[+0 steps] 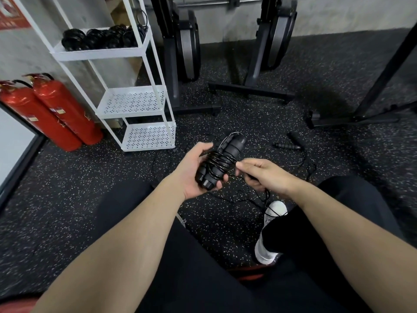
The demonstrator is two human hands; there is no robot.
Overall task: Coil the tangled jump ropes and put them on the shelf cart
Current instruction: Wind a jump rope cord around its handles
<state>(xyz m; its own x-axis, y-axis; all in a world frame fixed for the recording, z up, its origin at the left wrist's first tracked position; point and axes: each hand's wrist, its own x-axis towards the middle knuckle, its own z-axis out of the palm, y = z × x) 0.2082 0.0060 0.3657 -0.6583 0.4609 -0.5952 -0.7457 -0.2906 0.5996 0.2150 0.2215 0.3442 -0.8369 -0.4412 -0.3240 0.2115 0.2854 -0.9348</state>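
Observation:
My left hand [194, 175] grips a black jump rope bundle [222, 159]: two handles held side by side with thin black cord wound around them. My right hand [264, 172] pinches the loose cord just right of the bundle; the cord's tail [259, 199] trails down to the floor by my shoe. Another jump rope [291, 143] lies loose on the floor to the right, its handles apart. The white shelf cart [135, 53] stands at the upper left, with several coiled black ropes [101, 38] on its top shelf.
Two red fire extinguishers [52, 109] lean left of the cart. Black exercise machines [187, 46] and their floor bases stand behind. A black rack leg [383, 75] slants at the right. My legs and a white shoe [268, 233] are below, on speckled rubber flooring.

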